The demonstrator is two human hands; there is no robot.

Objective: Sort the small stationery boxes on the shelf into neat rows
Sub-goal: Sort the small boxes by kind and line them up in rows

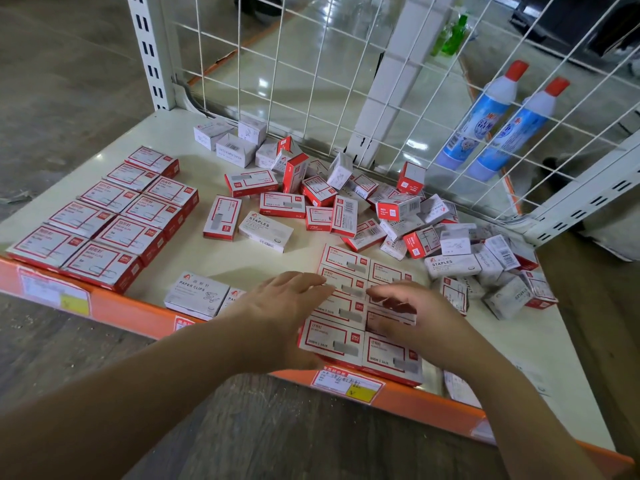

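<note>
Red-and-white staple boxes lie in a two-column block [349,271] near the shelf's front edge. My left hand [277,313] rests on the block's left side with straight fingers. My right hand [415,317] lies over the right column, fingers bent down onto a box; whether it grips is unclear. A second neat block of red paper-clip boxes [114,216] fills the shelf's left. Two white paper-clip boxes [197,296] sit left of my left hand. Several unsorted boxes lie in a loose heap [408,216] across the middle and right.
The cream shelf [277,265] has an orange front lip [131,310] with price labels. A white wire grid [346,81] backs the shelf. Two blue-and-white bottles with red caps [498,123] stand behind the grid at the right.
</note>
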